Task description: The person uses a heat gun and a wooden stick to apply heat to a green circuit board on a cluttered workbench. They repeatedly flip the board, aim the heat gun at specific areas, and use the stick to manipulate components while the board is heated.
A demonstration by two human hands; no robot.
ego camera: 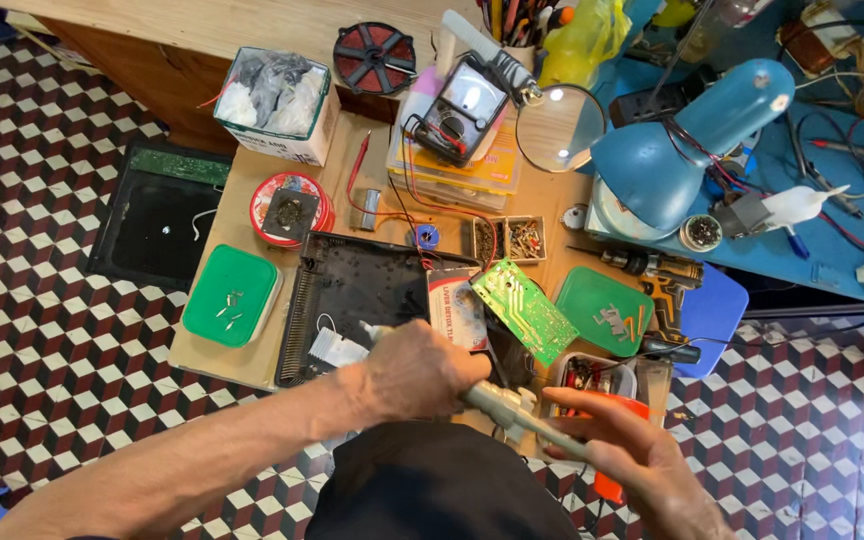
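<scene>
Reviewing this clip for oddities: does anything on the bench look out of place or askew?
The green circuit board lies tilted, propped on the opened black casing's edge. Both hands grip a beige tool.

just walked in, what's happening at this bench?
A person holds a pale, gun-shaped tool in both hands: the left hand wraps its front part and the right hand grips the rear. Beyond the hands, on the wooden board, lie an opened black casing and a green circuit board. A multimeter and blue desk lamp sit farther back.
</scene>
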